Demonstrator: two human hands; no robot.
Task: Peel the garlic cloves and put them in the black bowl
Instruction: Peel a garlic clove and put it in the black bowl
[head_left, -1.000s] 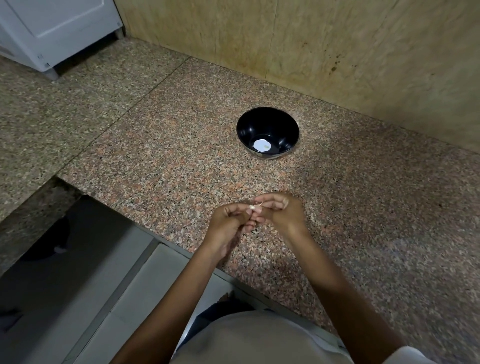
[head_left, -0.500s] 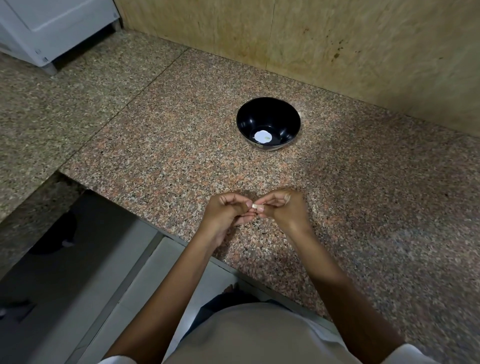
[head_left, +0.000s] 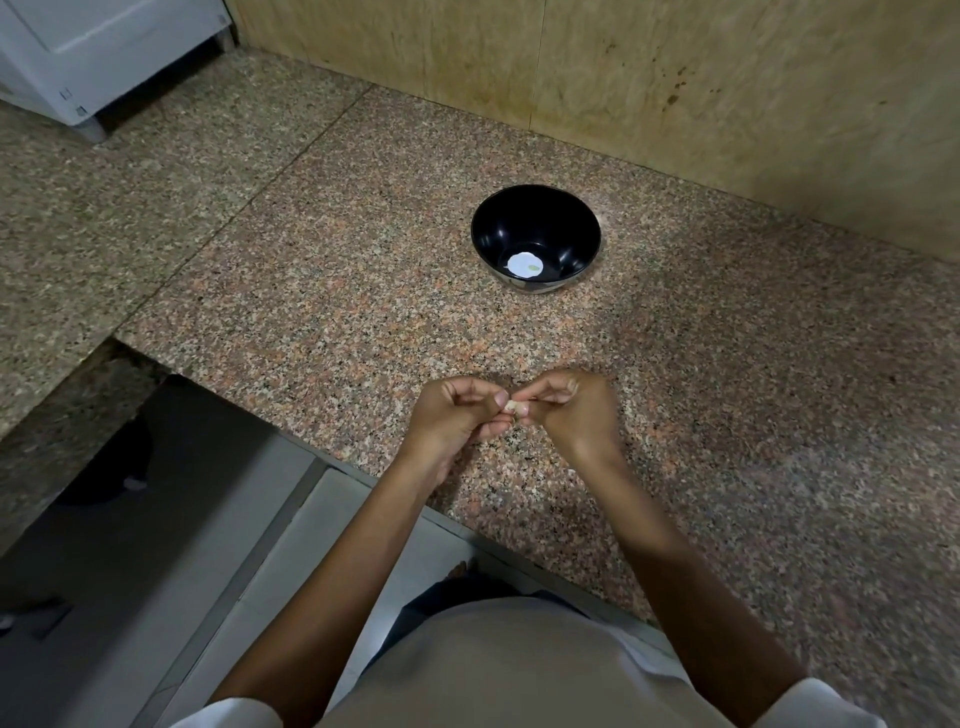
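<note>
While the speckled granite surface runs back to a tan wall panel, the black bowl stands upright on it near that wall, well beyond the hands, with a pale round patch at its bottom. Closer to the front edge, the left hand and right hand meet above the stone, fingers curled. Both pinch the small pale garlic clove between their fingertips; whether skin remains on it is too small to tell.
</note>
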